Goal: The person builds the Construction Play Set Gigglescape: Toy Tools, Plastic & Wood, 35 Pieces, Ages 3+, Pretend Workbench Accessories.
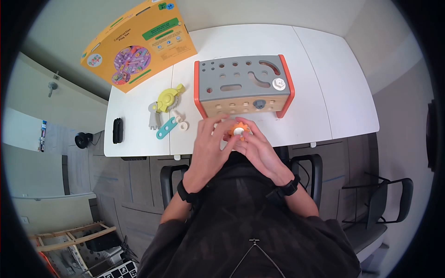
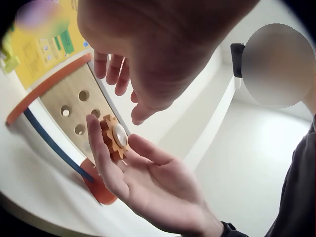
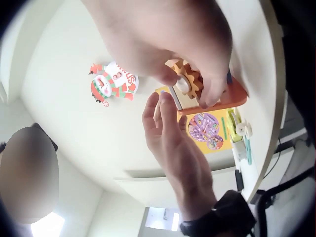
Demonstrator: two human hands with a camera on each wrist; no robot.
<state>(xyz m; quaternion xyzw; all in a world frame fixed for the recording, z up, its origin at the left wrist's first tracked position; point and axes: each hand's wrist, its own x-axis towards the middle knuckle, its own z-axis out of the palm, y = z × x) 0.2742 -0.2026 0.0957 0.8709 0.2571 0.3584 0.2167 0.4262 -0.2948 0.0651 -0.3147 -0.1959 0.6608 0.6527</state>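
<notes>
An orange gear (image 1: 244, 126) with a white round piece (image 1: 238, 131) in its centre is held above the table's front edge, in front of the toy workbench (image 1: 232, 85). The right hand (image 1: 262, 155) pinches the gear between thumb and fingers, as the right wrist view shows with the gear (image 3: 195, 84) under that hand (image 3: 168, 34). Close by on the other side is the left hand (image 1: 208, 150), its fingers loosely bent. In the left wrist view a gap shows between the left hand (image 2: 153, 49) and the gear (image 2: 109, 132).
A white screw-like piece (image 1: 278, 84) sits on the workbench top, a grey one (image 1: 259, 104) on its front. To the left lie a yellow-green saw toy (image 1: 167, 99), a teal strip (image 1: 166, 128), a cream ring (image 1: 184, 126) and a black case (image 1: 118, 130). A yellow box (image 1: 139, 44) stands behind.
</notes>
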